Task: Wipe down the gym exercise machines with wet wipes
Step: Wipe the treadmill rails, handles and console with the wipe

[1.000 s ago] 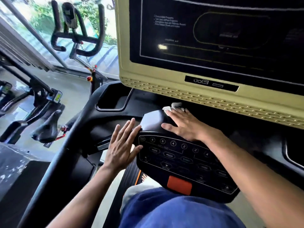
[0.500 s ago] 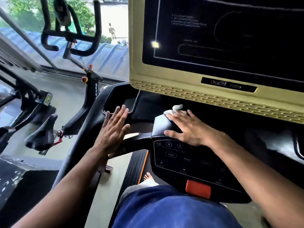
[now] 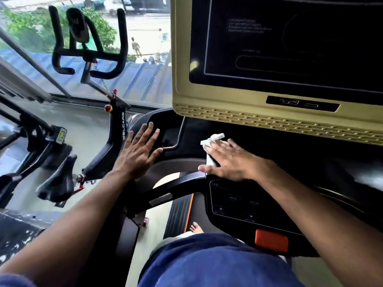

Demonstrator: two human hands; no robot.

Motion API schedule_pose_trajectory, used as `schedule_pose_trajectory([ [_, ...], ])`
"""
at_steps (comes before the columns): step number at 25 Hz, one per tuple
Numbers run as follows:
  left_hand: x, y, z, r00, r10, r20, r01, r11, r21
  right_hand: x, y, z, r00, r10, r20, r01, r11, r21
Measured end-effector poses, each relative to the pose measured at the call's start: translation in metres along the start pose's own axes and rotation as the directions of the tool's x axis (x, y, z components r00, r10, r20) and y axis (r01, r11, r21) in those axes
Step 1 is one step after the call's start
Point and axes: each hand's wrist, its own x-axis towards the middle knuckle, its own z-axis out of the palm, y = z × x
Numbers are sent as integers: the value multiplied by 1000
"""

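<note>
- A treadmill console (image 3: 277, 112) with a beige-framed dark screen fills the frame from 12 to 3 o'clock; below it, at 5 o'clock, sits its black keypad panel (image 3: 244, 204) with an orange stop button (image 3: 271, 240).
- A black spin bike (image 3: 89, 59) stands at 10 o'clock, by a window.
- The left hand (image 3: 137, 154), just left of centre, lies flat on the console's black cup-holder tray (image 3: 165, 125), its fingers straight and spread, holding nothing.
- The right hand (image 3: 230, 162), just right of centre, presses palm-down on the top edge of the keypad panel, fingers extended towards 11 o'clock.
- The white wet wipe (image 3: 212, 140) is pinned under the right hand's fingers, bunched, spilling out past the fingertips. Its long axis seems to run from 5 to 11 o'clock, along the fingers.
- The right hand is therefore the wiping hand; the unwiped keypad lies towards 5 o'clock from the wipe, back towards the person.
</note>
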Motion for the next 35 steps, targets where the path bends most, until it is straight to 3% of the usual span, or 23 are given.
schedule_pose_trajectory([
  [2,-2,2,1,1000,-12,-11,11,1000,-18,24,-10,-2,1000,-8,-27,7,999,-36],
  [5,-1,0,1,999,-30,-12,29,999,-34,59,-12,-8,978,75,-193,-91,993,-75],
  [8,-2,-1,2,1000,-26,-18,25,999,-32,86,-21,-18,929,264,-258,-249,964,88],
  [10,-2,0,1,999,-19,-26,17,999,-41,91,-33,-18,910,313,-274,-308,949,62],
  [13,-3,0,3,999,-10,-41,8,999,-47,74,-53,-1,953,122,-276,-141,989,-52],
  [16,-4,-1,3,998,-3,-55,0,999,-52,45,-64,16,991,-80,-107,61,984,-165],
  [18,-4,0,3,999,2,-52,-5,998,-59,43,-60,12,992,-72,-105,57,988,-143],
  [22,-4,-1,2,999,-14,-45,10,996,-90,85,-48,-20,957,109,-268,-123,992,-36],
  [26,-4,-3,-5,999,-25,-42,15,976,-215,116,-40,-39,942,246,-230,-243,969,42],
  [29,-27,-14,-13,991,-133,-29,113,922,-369,99,-38,-29,967,154,-201,-163,986,-28],
  [32,-91,-30,-5,971,-238,12,225,900,-374,58,-44,1,996,-13,-92,-1,989,-146],
  [35,-141,-27,9,951,-308,4,281,863,-421,45,-57,18,996,-79,-46,72,987,-146],
])
